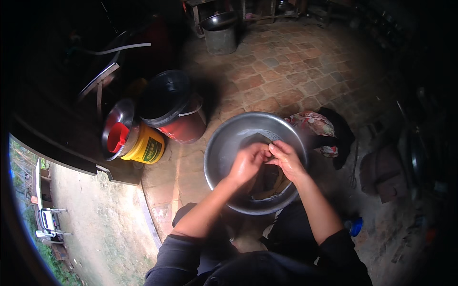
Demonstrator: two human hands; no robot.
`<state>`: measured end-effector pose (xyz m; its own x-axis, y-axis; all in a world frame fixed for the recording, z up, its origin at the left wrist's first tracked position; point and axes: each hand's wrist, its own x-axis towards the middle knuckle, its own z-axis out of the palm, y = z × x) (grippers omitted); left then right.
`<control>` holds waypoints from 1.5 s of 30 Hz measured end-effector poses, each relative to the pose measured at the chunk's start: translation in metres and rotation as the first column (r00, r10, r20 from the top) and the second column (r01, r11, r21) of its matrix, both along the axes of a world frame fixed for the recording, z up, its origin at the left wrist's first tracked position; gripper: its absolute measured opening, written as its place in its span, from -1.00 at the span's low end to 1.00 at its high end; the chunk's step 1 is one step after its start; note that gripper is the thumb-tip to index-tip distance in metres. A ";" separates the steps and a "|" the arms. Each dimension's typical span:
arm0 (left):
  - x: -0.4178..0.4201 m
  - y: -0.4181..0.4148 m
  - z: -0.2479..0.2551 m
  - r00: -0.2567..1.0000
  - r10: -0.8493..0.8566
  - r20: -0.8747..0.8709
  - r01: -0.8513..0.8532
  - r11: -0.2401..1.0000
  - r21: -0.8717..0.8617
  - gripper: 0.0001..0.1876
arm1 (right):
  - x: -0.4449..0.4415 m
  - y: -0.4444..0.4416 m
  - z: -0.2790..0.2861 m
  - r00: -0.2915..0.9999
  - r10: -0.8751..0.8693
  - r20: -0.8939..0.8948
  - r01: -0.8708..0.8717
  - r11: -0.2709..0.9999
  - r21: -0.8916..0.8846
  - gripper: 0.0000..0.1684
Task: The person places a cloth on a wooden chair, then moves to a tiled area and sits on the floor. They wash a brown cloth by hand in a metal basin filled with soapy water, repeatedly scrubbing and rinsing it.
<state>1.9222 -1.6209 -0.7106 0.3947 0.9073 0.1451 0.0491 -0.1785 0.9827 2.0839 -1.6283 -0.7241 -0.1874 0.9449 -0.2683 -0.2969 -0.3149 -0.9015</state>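
Observation:
A wide metal basin stands on the floor before me, with dark wet cloth lying in it and some suds near its far side. Over the basin my left hand has its fingers curled in on part of the dark cloth. Close beside it, my right hand pinches the cloth between thumb and fingers. The two hands nearly touch at the fingertips. Part of the cloth is hidden beneath them.
Left of the basin are a dark-rimmed red bucket and a yellow bucket with a metal bowl and a red plastic scoop. Patterned cloth and dark cloth lie at the right. A metal pot stands farther off on the brick floor.

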 end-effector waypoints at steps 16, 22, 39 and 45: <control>-0.045 0.046 -0.070 0.800 0.399 0.448 0.067 0.683 -0.728 -0.81 | 0.011 0.007 -0.015 0.954 -0.044 0.295 -0.003 0.988 0.156 -0.80; -0.022 0.024 -0.007 0.671 0.479 0.567 0.368 0.449 -0.814 -0.70 | 0.021 0.016 -0.021 0.960 -0.279 0.008 0.280 0.959 -0.044 -0.81; -0.024 0.032 -0.033 0.735 0.505 0.452 0.032 0.640 -0.767 -0.81 | -0.010 0.003 0.033 0.957 -0.098 0.275 0.001 0.943 0.332 -0.75; -0.025 0.024 0.003 0.724 0.481 0.495 0.211 0.528 -0.823 -0.77 | -0.016 0.007 0.025 0.552 -0.530 0.644 -0.007 0.769 0.639 -0.73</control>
<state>1.8968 -1.5969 -0.7079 0.3819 0.7704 -0.5105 -0.6477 0.6171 0.4468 2.0679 -1.6210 -0.6988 0.1134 0.9221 0.3699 0.5903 0.2369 -0.7716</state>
